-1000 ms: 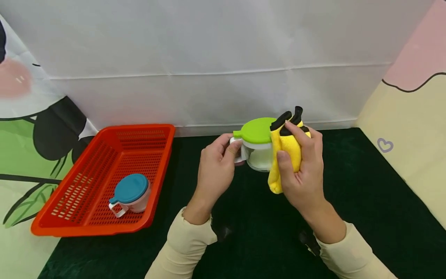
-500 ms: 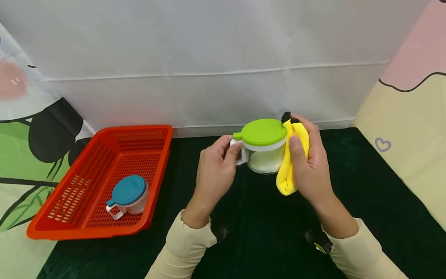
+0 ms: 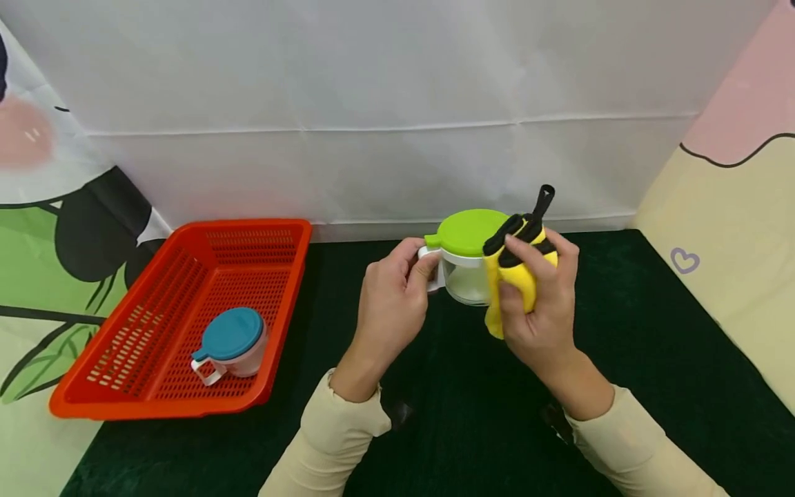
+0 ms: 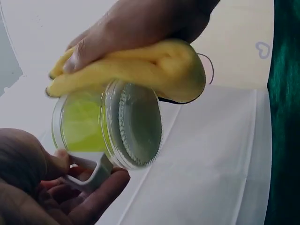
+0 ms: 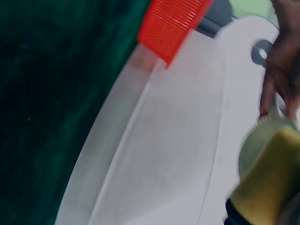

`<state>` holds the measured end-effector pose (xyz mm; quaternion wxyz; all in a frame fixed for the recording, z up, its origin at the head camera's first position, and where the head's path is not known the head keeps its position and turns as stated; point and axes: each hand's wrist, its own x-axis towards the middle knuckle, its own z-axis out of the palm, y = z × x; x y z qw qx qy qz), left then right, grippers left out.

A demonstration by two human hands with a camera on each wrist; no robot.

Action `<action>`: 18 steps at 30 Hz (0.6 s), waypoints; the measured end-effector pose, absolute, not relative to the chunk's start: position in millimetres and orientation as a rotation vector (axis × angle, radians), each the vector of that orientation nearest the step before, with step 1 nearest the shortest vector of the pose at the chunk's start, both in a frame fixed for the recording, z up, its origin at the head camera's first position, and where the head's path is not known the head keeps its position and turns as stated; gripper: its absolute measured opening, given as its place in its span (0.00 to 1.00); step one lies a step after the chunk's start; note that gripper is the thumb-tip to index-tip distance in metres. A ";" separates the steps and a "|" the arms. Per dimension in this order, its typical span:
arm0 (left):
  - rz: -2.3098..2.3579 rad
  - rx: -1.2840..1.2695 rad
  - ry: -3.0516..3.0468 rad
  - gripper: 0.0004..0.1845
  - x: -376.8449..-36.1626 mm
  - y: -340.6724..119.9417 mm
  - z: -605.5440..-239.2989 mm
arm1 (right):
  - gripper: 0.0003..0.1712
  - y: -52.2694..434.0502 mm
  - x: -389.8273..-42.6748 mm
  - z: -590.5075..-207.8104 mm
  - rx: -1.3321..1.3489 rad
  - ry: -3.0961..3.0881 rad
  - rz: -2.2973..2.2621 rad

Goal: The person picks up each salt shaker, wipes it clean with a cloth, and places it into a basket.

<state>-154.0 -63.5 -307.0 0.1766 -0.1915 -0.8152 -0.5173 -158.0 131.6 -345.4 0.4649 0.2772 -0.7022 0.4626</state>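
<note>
A clear jar (image 3: 466, 281) with a green lid (image 3: 472, 232) and a white handle is held up over the table. My left hand (image 3: 393, 304) pinches the handle (image 4: 89, 171) between thumb and fingers. In my right hand (image 3: 546, 304) is a folded yellow cloth (image 3: 520, 284) with black edging and a black loop, pressed against the jar's right side. The left wrist view shows the cloth (image 4: 136, 70) lying along the jar's wall, with the ribbed base (image 4: 143, 126) facing the camera. In the right wrist view the cloth (image 5: 269, 183) covers part of the jar.
To the left, a red plastic basket (image 3: 288, 310) stands on the dark green tablecloth (image 3: 447, 414). Inside it sits a similar jar with a blue lid (image 3: 232, 333) and white handle. A white backdrop (image 3: 397, 172) rises behind the table, with a printed sheet (image 3: 714, 228) at the right.
The right hand and cloth swung right along the jar's side, baring more of the lid, then came back left over its right front. The left hand shifted slightly right with the jar.
</note>
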 end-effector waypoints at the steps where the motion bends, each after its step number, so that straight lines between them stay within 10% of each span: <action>1: -1.473 -0.565 -2.309 0.11 -154.2 -63.7 -306.6 | 0.28 136.1 -161.0 -343.3 0.678 -1.723 1.216; 9: -1.700 -0.692 -2.280 0.12 -154.6 -64.8 -303.4 | 0.22 160.6 -162.0 -320.2 0.571 -1.829 1.785; 18: -1.778 -0.523 -2.310 0.13 -152.1 -57.8 -301.9 | 0.27 131.9 -146.1 -330.9 0.562 -1.786 1.197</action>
